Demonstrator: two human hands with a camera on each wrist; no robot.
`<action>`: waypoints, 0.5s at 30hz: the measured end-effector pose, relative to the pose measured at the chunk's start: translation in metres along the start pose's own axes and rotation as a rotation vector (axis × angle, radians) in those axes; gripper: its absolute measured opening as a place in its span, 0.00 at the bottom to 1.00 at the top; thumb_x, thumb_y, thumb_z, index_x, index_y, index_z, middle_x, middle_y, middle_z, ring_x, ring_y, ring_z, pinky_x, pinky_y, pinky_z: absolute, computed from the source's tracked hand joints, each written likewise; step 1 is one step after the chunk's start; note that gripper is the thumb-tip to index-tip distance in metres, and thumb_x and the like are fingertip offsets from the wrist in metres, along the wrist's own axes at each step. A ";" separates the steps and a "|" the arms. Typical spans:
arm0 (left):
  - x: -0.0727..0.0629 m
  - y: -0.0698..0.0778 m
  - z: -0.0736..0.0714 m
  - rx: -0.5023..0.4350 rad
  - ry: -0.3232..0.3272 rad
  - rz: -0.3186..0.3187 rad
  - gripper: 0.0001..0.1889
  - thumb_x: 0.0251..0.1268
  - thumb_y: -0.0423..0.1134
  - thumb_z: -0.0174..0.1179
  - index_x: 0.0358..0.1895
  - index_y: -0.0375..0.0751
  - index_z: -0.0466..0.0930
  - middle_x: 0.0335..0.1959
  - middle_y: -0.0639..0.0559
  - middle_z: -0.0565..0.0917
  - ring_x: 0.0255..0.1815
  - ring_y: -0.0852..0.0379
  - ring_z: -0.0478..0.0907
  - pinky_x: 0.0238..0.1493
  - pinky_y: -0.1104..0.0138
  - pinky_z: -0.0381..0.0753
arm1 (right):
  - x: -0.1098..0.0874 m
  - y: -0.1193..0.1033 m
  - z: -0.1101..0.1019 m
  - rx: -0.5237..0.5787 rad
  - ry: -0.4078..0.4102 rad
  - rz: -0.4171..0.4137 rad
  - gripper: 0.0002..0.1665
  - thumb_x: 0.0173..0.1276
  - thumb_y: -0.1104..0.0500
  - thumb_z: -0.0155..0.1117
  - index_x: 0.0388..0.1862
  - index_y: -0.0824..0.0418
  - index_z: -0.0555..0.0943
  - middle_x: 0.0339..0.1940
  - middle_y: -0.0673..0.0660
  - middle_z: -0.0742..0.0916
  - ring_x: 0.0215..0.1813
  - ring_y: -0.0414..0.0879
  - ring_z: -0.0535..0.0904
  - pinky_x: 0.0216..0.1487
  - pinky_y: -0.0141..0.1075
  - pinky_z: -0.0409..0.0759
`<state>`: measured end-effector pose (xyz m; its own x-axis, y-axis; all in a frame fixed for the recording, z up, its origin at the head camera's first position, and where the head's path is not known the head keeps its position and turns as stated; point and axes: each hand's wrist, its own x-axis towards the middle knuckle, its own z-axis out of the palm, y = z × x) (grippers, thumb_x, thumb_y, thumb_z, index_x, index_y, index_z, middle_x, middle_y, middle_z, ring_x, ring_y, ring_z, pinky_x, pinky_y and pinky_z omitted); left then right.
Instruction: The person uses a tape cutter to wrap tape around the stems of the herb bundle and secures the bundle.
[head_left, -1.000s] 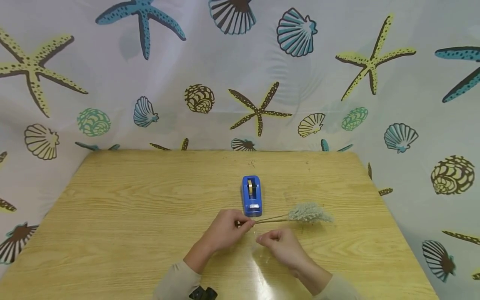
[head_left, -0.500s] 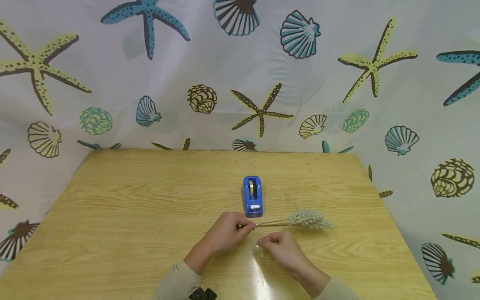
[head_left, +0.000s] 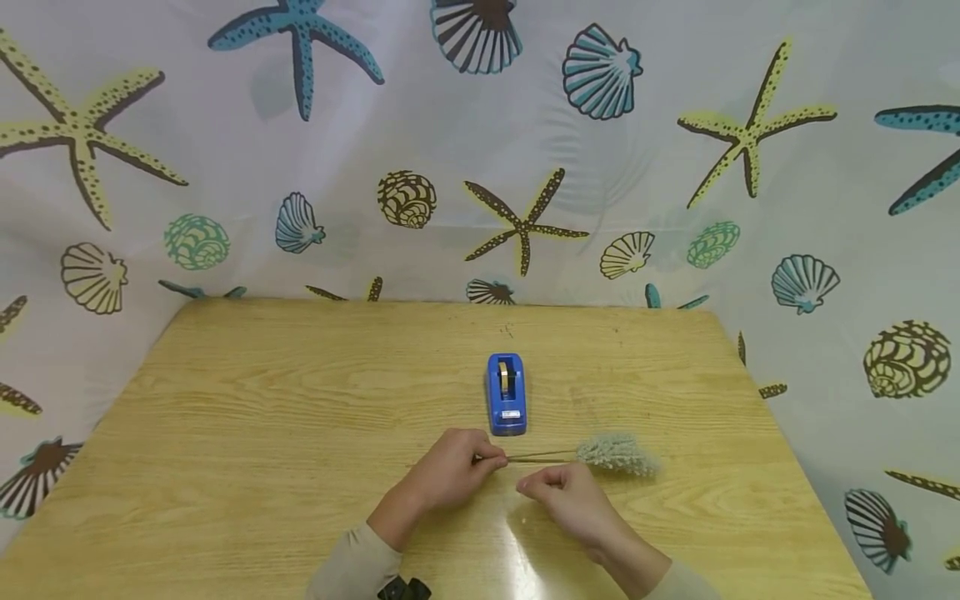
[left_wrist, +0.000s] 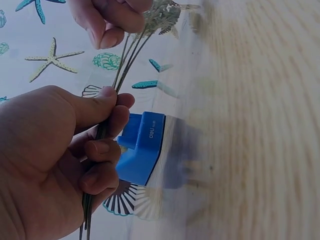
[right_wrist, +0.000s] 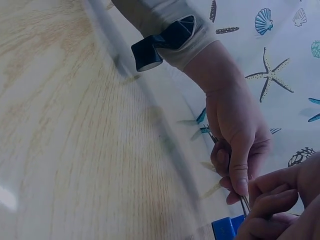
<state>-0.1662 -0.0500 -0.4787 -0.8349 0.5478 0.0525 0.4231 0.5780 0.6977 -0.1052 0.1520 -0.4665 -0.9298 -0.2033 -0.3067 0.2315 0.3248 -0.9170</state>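
Observation:
My left hand (head_left: 452,468) curls round a small bunch of thin stems (left_wrist: 126,64) with thumb and fingers, as the left wrist view shows closely. The stems end in a pale grey-green dried flower head (head_left: 615,454) pointing right. Just to its lower left is my right hand (head_left: 573,504), thumb and forefinger pinched together. The clear strip of tape seen earlier at these fingertips is hardly visible now. A blue tape dispenser (head_left: 507,396) stands beyond the left hand, apart from it.
The wooden table (head_left: 300,375) reaches back to a curtain (head_left: 337,150) printed with shells and starfish, which also hangs at both sides. A black device is strapped at the left sleeve (head_left: 356,562).
Left hand, stems and flower head have shifted slightly toward the person. The right hand stays close by, still pinching, and the clear tape at its fingertips has become hard to see.

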 end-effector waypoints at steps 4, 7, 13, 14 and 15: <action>-0.001 0.001 -0.002 -0.002 0.004 -0.003 0.09 0.70 0.37 0.61 0.43 0.39 0.91 0.25 0.58 0.79 0.24 0.65 0.67 0.27 0.72 0.68 | 0.001 0.000 0.001 0.013 -0.003 -0.002 0.18 0.72 0.55 0.61 0.38 0.71 0.87 0.52 0.63 0.88 0.63 0.61 0.79 0.64 0.61 0.73; -0.001 0.001 -0.003 -0.011 0.017 -0.001 0.09 0.71 0.36 0.61 0.43 0.39 0.91 0.27 0.57 0.82 0.25 0.64 0.68 0.28 0.72 0.70 | 0.002 0.001 0.002 0.019 -0.001 -0.014 0.18 0.71 0.56 0.62 0.36 0.72 0.87 0.51 0.63 0.88 0.62 0.60 0.79 0.64 0.60 0.73; -0.002 0.000 -0.003 -0.033 0.028 -0.004 0.10 0.71 0.37 0.60 0.43 0.39 0.91 0.28 0.57 0.82 0.26 0.64 0.69 0.29 0.71 0.71 | 0.003 0.003 0.006 0.012 0.021 -0.019 0.18 0.70 0.55 0.64 0.35 0.72 0.87 0.50 0.61 0.89 0.61 0.58 0.80 0.65 0.58 0.73; -0.002 0.000 -0.003 -0.035 0.031 -0.006 0.10 0.71 0.38 0.60 0.42 0.39 0.91 0.27 0.57 0.81 0.26 0.64 0.69 0.28 0.72 0.71 | 0.003 0.003 0.007 0.008 0.025 -0.019 0.18 0.69 0.55 0.64 0.35 0.72 0.87 0.49 0.61 0.89 0.60 0.57 0.81 0.64 0.57 0.73; -0.002 0.000 -0.003 -0.035 0.035 -0.004 0.10 0.72 0.39 0.60 0.42 0.40 0.91 0.25 0.58 0.80 0.25 0.65 0.68 0.28 0.72 0.70 | 0.003 0.004 0.007 0.006 0.028 -0.015 0.18 0.69 0.55 0.65 0.35 0.71 0.87 0.49 0.60 0.89 0.60 0.56 0.81 0.64 0.56 0.74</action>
<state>-0.1656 -0.0526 -0.4768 -0.8486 0.5237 0.0742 0.4077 0.5582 0.7226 -0.1051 0.1459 -0.4725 -0.9410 -0.1821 -0.2852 0.2185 0.3165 -0.9231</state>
